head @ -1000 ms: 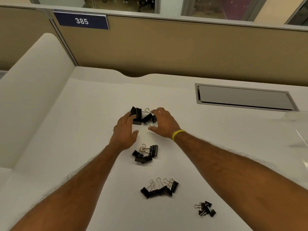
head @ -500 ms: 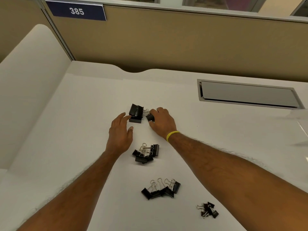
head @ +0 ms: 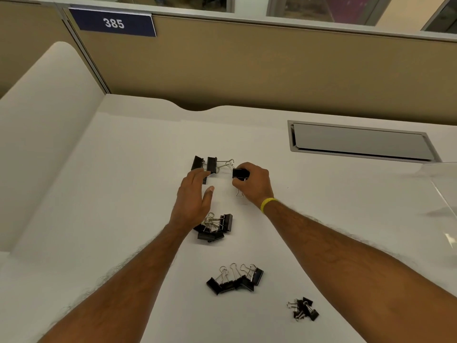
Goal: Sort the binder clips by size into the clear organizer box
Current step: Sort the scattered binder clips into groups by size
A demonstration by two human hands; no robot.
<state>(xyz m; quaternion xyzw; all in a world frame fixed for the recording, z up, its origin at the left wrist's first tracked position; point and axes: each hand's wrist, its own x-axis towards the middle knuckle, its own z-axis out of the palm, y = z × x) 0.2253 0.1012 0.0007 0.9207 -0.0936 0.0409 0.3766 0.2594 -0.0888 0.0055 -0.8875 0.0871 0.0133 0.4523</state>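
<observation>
Sign point(head: 113, 23) is reading 385; right hand point(head: 254, 184) is gripping a binder clip point(head: 240, 173), left hand point(head: 195, 196) is hanging relaxed beside two other clips point(head: 205, 164).

White surface point(head: 123, 194) is carrying four clusters of black binder clips: largest clips point(head: 211, 164) lying farthest, mid pile point(head: 217, 234) and clip row point(head: 247, 283) nearer, smallest clips point(head: 308, 311) nearest. Clear box point(head: 445, 180) is sitting at the right edge.

The worktop point(head: 321, 206) is smooth, matt white. The binder clips point(head: 235, 280) are glossy black metal with shiny wire handles. Far right, the organizer box point(head: 442, 174) is clear plastic.
</observation>
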